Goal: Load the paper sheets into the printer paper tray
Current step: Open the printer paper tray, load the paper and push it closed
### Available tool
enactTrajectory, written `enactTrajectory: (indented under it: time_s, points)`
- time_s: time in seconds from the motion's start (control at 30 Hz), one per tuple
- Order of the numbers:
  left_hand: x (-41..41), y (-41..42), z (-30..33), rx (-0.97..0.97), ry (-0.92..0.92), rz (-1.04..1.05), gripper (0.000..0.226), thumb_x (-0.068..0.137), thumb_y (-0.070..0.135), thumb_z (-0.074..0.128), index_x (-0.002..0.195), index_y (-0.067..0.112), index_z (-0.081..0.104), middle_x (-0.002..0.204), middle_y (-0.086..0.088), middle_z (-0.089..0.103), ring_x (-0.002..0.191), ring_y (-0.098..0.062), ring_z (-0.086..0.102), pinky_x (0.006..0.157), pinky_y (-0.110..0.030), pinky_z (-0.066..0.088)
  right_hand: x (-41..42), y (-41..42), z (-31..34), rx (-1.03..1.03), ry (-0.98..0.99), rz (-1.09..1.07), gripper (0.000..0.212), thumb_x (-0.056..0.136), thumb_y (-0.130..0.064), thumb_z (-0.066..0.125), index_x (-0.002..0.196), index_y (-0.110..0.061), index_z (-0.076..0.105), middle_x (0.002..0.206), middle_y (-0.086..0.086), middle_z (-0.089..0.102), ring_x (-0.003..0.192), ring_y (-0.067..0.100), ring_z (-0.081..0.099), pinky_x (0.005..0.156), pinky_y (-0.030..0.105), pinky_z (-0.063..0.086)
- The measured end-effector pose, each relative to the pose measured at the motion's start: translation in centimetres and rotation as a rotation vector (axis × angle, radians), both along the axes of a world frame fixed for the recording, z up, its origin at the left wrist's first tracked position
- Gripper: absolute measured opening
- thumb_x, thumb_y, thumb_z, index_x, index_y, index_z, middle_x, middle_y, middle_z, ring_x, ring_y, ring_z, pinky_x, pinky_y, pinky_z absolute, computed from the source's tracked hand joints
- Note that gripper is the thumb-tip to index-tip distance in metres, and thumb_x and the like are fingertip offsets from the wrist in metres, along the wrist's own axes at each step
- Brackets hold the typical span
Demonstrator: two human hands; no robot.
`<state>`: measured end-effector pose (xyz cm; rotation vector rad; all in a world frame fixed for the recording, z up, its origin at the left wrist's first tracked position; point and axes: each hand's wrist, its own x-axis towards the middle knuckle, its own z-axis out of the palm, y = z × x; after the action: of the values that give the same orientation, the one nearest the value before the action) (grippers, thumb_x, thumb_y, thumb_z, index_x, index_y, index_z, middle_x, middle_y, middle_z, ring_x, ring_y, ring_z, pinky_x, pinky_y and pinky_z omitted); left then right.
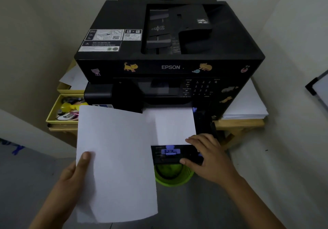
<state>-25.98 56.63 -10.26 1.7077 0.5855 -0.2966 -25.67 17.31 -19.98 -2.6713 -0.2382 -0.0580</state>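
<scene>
Right now our left hand (76, 172) pinches the paper sheets (115, 161) by their left edge, thumb on top, holding them in the air left of the pulled-out paper tray (205, 126), where some paper (173, 126) already lies. Our right hand (207, 154) rests on the tray's front end, its grip loose around nothing. Held by one edge, the sheets could sag, fan apart, or snag on the printer (168, 65) and go in crooked.

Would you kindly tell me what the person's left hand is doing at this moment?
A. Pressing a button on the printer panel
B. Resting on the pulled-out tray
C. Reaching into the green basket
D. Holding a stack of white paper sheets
D: the left hand grips the stack of white paper sheets with its thumb on top, while the right hand rests on the pulled-out tray.
</scene>
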Motion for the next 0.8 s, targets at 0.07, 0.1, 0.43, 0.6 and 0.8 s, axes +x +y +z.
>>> enactTrajectory:
  time_s: [0.07,0.1,0.43,0.6,0.8]
  points:
    - [0.1,-0.7,0.6,0.058,-0.022,-0.075,0.061,0.081,0.064,0.053,0.095,0.009,0.074,0.08,-0.003,0.082,0.095,-0.036,0.072,0.087,-0.048,0.055,-0.1,0.1,0.1,0.0,0.001,0.004,0.079,0.092,-0.087,0.052,0.147,-0.031,0.062,0.144,-0.015,0.057,0.141,0.011,0.045,0.114,0.043,0.049]
    - [0.1,-1.1,0.9,0.088,-0.03,-0.124,0.06,0.08,0.064,0.052,0.092,0.009,0.075,0.076,0.003,0.081,0.091,-0.034,0.073,0.085,-0.048,0.055,-0.2,0.2,0.2,0.02,0.008,-0.001,0.079,0.091,-0.088,0.053,0.146,-0.032,0.063,0.143,-0.015,0.057,0.14,0.011,0.046,0.114,0.043,0.05]
    - [1.1,-4.7,1.1,-0.096,-0.13,-0.213,0.112,0.036,0.102,0.066,0.109,0.018,0.075,0.105,0.009,0.082,0.097,-0.013,0.078,0.082,-0.031,0.055,0.1,2.7,3.7,0.734,0.464,-0.014,0.065,0.085,-0.09,0.057,0.127,-0.044,0.074,0.128,-0.021,0.072,0.131,-0.001,0.06,0.117,0.041,0.049]
    - [1.4,-6.9,-1.1,-0.146,-0.124,-0.124,0.08,0.071,0.09,0.061,0.116,0.025,0.074,0.112,0.008,0.082,0.107,-0.016,0.076,0.095,-0.037,0.055,-0.6,3.1,4.6,0.933,0.512,-0.032,0.036,0.1,-0.04,0.076,0.135,-0.033,0.07,0.137,-0.014,0.074,0.132,0.007,0.066,0.115,0.04,0.051]
    - [0.3,-7.7,-2.7,-0.051,-0.137,-0.274,0.03,0.085,0.047,0.064,0.112,0.034,0.068,0.1,0.029,0.077,0.095,-0.007,0.076,0.08,-0.028,0.059,-1.7,3.5,3.0,0.666,0.388,-0.154,0.025,0.102,-0.041,0.073,0.124,-0.029,0.07,0.122,-0.014,0.07,0.115,-0.002,0.067,0.108,0.033,0.057]
